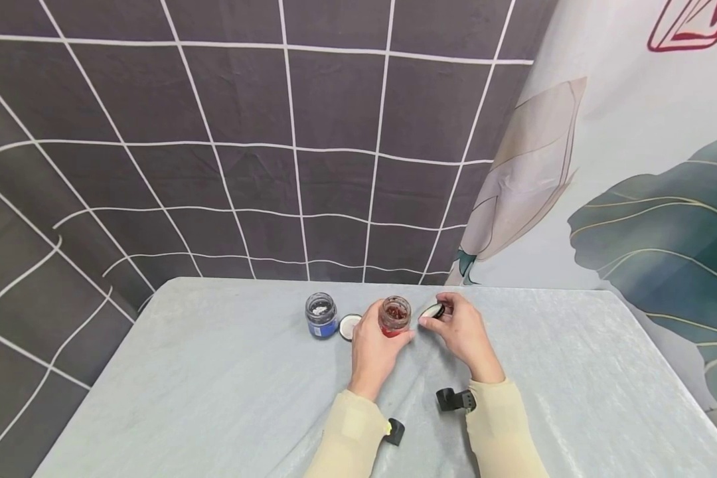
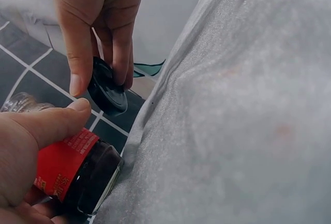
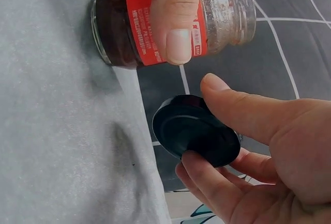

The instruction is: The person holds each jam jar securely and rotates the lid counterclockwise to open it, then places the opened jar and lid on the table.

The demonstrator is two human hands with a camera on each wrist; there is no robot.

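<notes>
My left hand (image 1: 375, 350) grips a glass jar with a red label (image 1: 396, 317), its mouth uncovered and dark reddish contents inside. In the right wrist view the left thumb lies across the red label (image 3: 140, 22), and the jar's base is right at the cloth. To the right of the jar, my right hand (image 1: 463, 332) pinches a black lid (image 3: 196, 130) between thumb and fingers. The lid is tilted, its pale inner side showing in the head view. Beside the left hand lies another lid (image 1: 349, 326), pale side up.
A blue-labelled jar (image 1: 321, 316), also uncovered, stands left of the loose lid. Pale grey cloth covers the table (image 1: 215, 385). Behind the table's far edge hangs a dark gridded curtain (image 1: 334, 186), with a leaf-patterned one (image 1: 633, 199) at the right.
</notes>
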